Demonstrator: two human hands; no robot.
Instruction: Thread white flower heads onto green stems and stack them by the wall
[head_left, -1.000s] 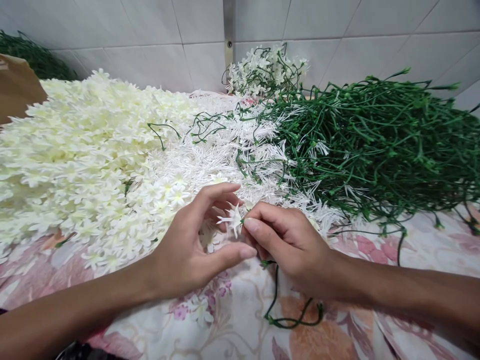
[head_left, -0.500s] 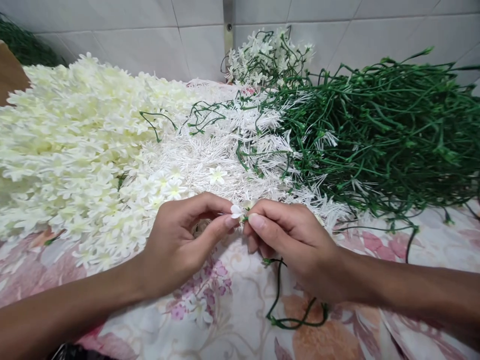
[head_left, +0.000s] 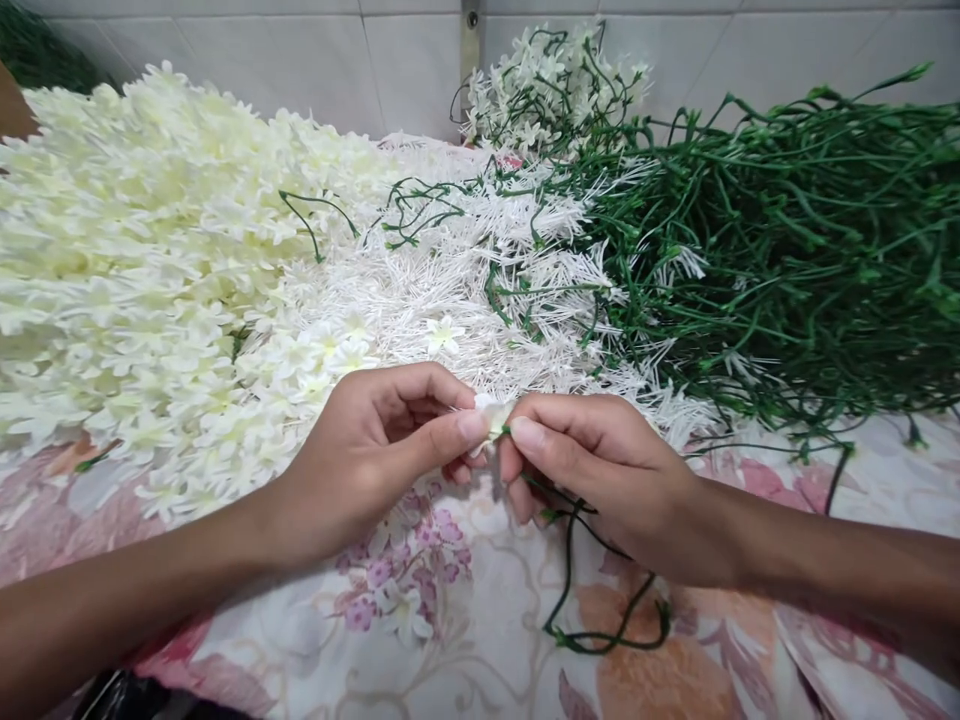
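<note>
Between thumb and fingers, my left hand [head_left: 397,450] pinches a small white artificial flower [head_left: 495,412]. Facing it, my right hand [head_left: 592,465] pinches the tip of a green plastic stem [head_left: 566,575], right at the flower's base. The rest of that stem hangs below my right hand in loops over the cloth. Fingertips hide part of the flower and the joint with the stem. Just beyond both hands lies a pile of thin white stamens [head_left: 420,290], with one loose flower [head_left: 444,334] on top.
A large heap of cream-white flower heads [head_left: 150,260] spreads on the left. Many green stems [head_left: 810,260] are piled on the right. Assembled flower sprays [head_left: 555,90] stand against the tiled wall [head_left: 300,60]. A floral cloth [head_left: 480,640] covers the surface.
The white flower now sits closer against the stem tip, with my left fingertips pressed on its petals. The view has shifted slightly, and the hanging stem loop has swung a little.
</note>
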